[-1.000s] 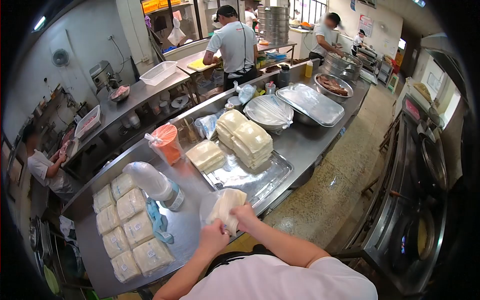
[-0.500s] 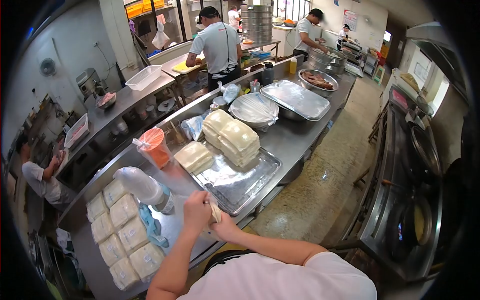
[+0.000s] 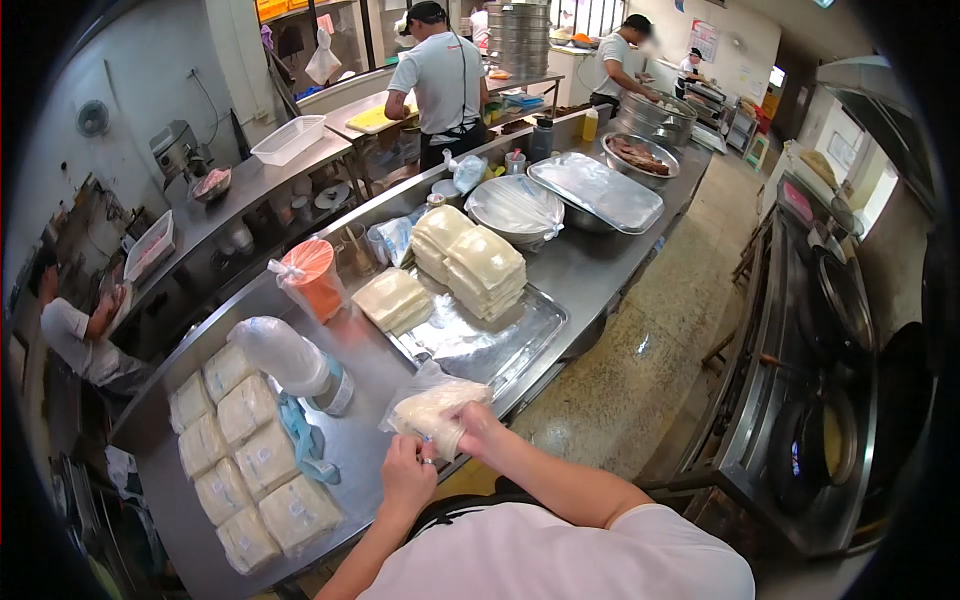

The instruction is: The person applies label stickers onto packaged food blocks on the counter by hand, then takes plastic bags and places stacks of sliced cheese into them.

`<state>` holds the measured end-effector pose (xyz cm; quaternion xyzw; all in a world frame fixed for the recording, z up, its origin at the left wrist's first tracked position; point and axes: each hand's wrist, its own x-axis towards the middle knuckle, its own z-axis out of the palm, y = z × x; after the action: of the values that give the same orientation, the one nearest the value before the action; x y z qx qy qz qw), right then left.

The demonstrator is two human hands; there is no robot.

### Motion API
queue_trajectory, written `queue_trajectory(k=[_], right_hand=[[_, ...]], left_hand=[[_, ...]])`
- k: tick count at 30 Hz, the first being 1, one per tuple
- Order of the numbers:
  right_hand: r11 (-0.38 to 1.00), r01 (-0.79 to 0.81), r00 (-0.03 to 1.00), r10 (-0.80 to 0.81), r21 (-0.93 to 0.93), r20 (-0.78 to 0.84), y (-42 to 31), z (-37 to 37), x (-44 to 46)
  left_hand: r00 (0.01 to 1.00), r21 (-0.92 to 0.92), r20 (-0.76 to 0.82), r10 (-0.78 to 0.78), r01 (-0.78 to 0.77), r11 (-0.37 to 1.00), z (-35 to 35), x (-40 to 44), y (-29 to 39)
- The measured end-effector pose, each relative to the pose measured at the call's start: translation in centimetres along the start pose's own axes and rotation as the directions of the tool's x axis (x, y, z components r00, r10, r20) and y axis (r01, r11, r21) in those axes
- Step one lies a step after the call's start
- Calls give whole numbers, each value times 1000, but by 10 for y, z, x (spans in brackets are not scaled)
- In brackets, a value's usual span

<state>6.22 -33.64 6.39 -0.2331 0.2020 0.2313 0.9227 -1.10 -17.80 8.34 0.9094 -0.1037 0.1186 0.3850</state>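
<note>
My right hand (image 3: 478,428) grips the side of a clear plastic bag (image 3: 432,404) with pale, flat sheets inside, held over the near edge of the steel table. Closed at the bag's lower left edge, my left hand (image 3: 408,472) pinches the plastic. Beyond the bag lies a metal tray (image 3: 535,350) bearing tall stacks of pale square sheets (image 3: 484,272) and a lower stack (image 3: 393,300). To the left, several bagged packs of sheets (image 3: 247,412) lie in rows. A bottle (image 3: 336,390) topped with clear plastic stands beside them, near a light-blue strip (image 3: 303,440).
An orange plastic-wrapped container (image 3: 312,278) stands behind the tray. Farther along are a covered bowl (image 3: 515,208), a foil-like covered tray (image 3: 598,192) and a meat bowl (image 3: 638,157). Woks (image 3: 815,455) line the right side. Several co-workers stand at other tables.
My hands have turned the bag from edge-on to flatter, so its contents show. My left hand has moved down to the bag's near edge; my right hand has risen slightly along its side.
</note>
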Motion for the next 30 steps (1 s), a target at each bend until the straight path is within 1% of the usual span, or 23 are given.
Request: queue_trajectory(k=[1, 4, 5, 7, 8, 11, 12, 14, 16, 17, 18, 20, 21, 23, 25, 27, 28, 30], right_hand=[[1000, -17, 1000, 17, 2, 22, 2, 5, -2], [982, 134, 990, -137, -130, -16, 21, 12, 11], [973, 130, 988, -143, -193, -57, 31, 0, 32], [943, 109, 978, -159, -315, -138, 55, -33, 87], [949, 114, 978, -159, -294, -132, 60, -26, 92], [990, 88, 996, -86, -109, 25, 61, 8, 69], [981, 32, 995, -49, -192, -86, 71, -12, 96], [999, -31, 991, 32, 12, -131, 84, -32, 117], [1000, -30, 980, 29, -4, -194, 90, -26, 107], [992, -10, 972, -20, -126, -233, 95, -19, 98], [968, -3, 963, -65, -250, -262, 98, -12, 91], [974, -69, 964, 11, -214, -265, 102, -24, 97], [974, -114, 963, 60, -197, -262, 107, -33, 103], [971, -216, 974, 207, -98, -95, 141, -123, 171], [929, -268, 959, 230, -256, -169, 123, -98, 142], [906, -326, 934, 265, -269, -239, 109, -47, 105], [896, -347, 922, 272, -277, -274, 105, -37, 97], [898, -364, 921, 308, -246, -238, 107, -56, 112]], left_hand=[[1000, -18, -18, 7, -7, 1000, 1, -1, -7], [995, -34, -99, -2, -2, 999, -16, 2, -4], [992, -33, -129, -9, 5, 999, -22, 3, -2], [992, 5, -128, 5, -4, 1000, -24, -1, -11], [992, 25, -122, 13, -10, 1000, -23, -3, -15], [998, 52, -44, -47, 50, 997, -16, -20, -29], [997, 55, -52, -61, 64, 996, -16, -22, -32], [994, 58, -63, -91, 95, 994, -15, -27, -38], [988, 63, -83, -134, 139, 988, -11, -29, -43], [983, 64, -93, -158, 164, 984, -8, -30, -47], [979, 93, -4, -205, 205, 974, -2, -32, -52], [932, 164, 153, -329, 304, 938, 4, -45, -57], [937, 148, 144, -319, 299, 943, 4, -50, -57], [943, 122, 131, -307, 292, 948, 2, -45, -45], [947, 87, 126, -295, 285, 954, 2, -44, -42], [948, 62, 143, -283, 277, 959, 7, -51, -46], [945, 52, 166, -281, 276, 960, 11, -56, -48], [935, 12, 208, -287, 291, 957, 13, -59, -44]])
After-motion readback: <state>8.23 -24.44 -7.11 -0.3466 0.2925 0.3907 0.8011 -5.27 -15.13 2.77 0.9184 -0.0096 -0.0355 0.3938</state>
